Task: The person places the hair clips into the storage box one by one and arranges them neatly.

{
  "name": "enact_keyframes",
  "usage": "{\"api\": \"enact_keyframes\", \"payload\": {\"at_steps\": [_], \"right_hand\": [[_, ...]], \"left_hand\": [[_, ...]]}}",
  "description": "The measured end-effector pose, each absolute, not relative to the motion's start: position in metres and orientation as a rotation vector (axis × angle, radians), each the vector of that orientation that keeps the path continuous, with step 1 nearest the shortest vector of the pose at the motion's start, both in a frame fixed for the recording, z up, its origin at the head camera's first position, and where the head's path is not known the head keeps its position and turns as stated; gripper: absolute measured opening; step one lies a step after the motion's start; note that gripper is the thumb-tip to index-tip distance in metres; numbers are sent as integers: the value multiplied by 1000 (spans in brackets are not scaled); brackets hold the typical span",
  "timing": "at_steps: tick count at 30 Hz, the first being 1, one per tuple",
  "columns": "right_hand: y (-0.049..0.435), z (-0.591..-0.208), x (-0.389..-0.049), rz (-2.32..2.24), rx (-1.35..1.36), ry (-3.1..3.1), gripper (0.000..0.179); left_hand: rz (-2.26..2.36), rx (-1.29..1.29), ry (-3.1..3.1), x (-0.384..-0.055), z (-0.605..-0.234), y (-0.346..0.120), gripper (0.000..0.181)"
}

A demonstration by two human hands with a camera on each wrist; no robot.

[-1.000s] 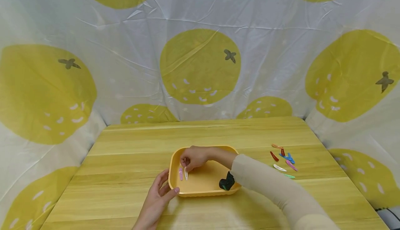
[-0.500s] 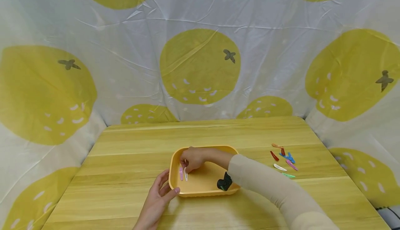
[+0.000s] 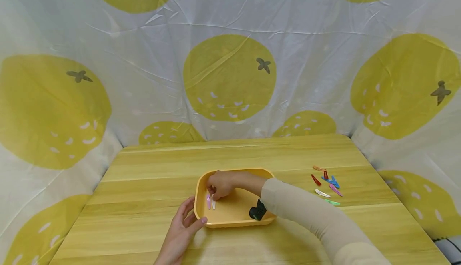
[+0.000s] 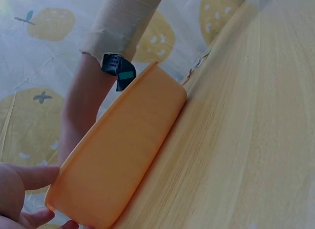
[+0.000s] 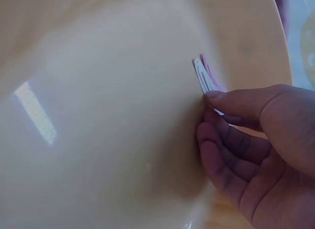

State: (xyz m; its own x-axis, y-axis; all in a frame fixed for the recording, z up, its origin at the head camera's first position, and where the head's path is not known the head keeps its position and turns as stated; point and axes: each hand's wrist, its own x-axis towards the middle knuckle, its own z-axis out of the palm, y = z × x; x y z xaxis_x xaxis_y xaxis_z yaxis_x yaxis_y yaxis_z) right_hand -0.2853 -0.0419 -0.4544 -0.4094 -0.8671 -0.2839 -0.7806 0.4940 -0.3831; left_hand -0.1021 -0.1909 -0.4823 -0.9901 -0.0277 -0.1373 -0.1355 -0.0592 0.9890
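Note:
In the head view a yellow-orange plastic tray (image 3: 234, 213) with raised walls lies on the table. My left hand (image 3: 183, 225) holds its left end, thumb over the near corner of the rim and fingers along the outer wall. Inside the tray my right hand (image 3: 221, 185) pinches a white snap hair clip (image 5: 201, 75) between thumb and forefinger, close over the tray floor. Right beside that clip, on its left in the head view, lies a pink hair clip (image 3: 208, 201). The right fingers partly hide both clips in the right wrist view.
Several hair clips lie loose to the right of the tray, among them a white clip (image 3: 322, 193), a green clip (image 3: 331, 202), a dark red clip (image 3: 316, 179) and an orange clip (image 3: 319, 168). A black device (image 3: 257, 210) sits at the right wrist. A lemon-print curtain (image 3: 230, 77) stands behind the table.
The right forearm and sleeve have shifted slightly to the left, and the right hand has edged lower over the white hair clip. The left hand keeps its hold on the tray.

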Motion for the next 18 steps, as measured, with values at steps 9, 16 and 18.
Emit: {"api": "enact_keyframes", "payload": {"at_steps": [9, 16, 18], "right_hand": [[-40, -450, -284, -256, -1381, 2287, 15], [-32, -443, -287, -284, -1412, 2243, 9], [-29, -440, -287, -298, -1417, 2227, 9]], "left_hand": [[2219, -184, 2104, -102, -482, -191, 78], [2216, -190, 2106, -101, -482, -191, 79], [2215, -187, 2105, -101, -481, -191, 79]]}}
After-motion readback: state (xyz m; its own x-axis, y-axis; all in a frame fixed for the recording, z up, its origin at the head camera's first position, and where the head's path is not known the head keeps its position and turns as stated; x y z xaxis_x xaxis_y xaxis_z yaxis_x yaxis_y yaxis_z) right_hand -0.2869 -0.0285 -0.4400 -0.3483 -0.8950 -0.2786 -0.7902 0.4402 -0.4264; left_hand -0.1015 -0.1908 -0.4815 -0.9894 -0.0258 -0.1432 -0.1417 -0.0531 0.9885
